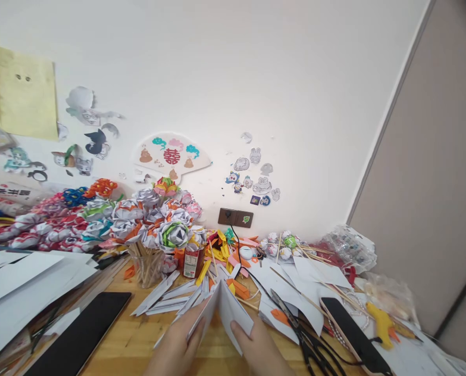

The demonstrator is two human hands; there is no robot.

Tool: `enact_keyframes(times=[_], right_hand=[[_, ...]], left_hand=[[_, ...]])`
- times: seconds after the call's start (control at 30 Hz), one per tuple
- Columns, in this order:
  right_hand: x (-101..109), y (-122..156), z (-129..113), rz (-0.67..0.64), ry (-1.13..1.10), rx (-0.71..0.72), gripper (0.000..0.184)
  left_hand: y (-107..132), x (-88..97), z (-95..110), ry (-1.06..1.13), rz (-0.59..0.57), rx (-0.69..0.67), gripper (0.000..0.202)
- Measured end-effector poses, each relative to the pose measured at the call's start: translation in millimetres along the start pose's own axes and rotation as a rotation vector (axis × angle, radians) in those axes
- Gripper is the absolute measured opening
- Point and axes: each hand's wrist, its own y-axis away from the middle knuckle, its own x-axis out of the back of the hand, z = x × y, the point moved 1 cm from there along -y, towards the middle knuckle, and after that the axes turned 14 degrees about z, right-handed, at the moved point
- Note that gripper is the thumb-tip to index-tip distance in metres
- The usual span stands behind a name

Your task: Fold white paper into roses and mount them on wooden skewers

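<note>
Both hands grip one sheet of white folded paper (234, 313), its two halves standing up from a central crease and spread apart in a V. My left hand (181, 337) pinches the left half between thumb and fingers. On the other half, my right hand (256, 347) has its thumb pressed on the inner face, the fingers hidden behind. Just beyond the hands lie several folded white paper strips (166, 300) on the wooden table (127, 334). Black scissors (307, 334) rest to the right of my right hand, blades pointing away.
A bunch of paper flowers (154, 219) stands in a cup of sticks (146, 266) at the back. White sheets (29, 292) and a black tablet or phone (84, 334) lie left. To the right are another phone (352, 331), a yellow glue gun (381, 321) and a black cable (256, 282).
</note>
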Motion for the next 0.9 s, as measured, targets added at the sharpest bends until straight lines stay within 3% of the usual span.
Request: enact_keyframes(times=[0.23, 0.47, 0.67, 0.9], right_hand=[[2, -2, 1, -0.047, 0.068, 0.031, 0.041], [12, -6, -3, -0.007, -0.007, 0.26, 0.044], [22, -8, -9, 0.021, -0.09, 0.467, 0.041], [21, -6, -12, 0.04, -0.067, 0.504, 0.038]], left_hand=[[-1, -2.1, 4, -0.07, 0.013, -0.034, 0.049], [5, -2.5, -8, -0.014, 0.124, -0.162, 0.052], [8, 13.9, 4, 0.002, 0.208, -0.294, 0.057], [12, 14.9, 3, 0.013, 0.212, -0.249, 0.05]])
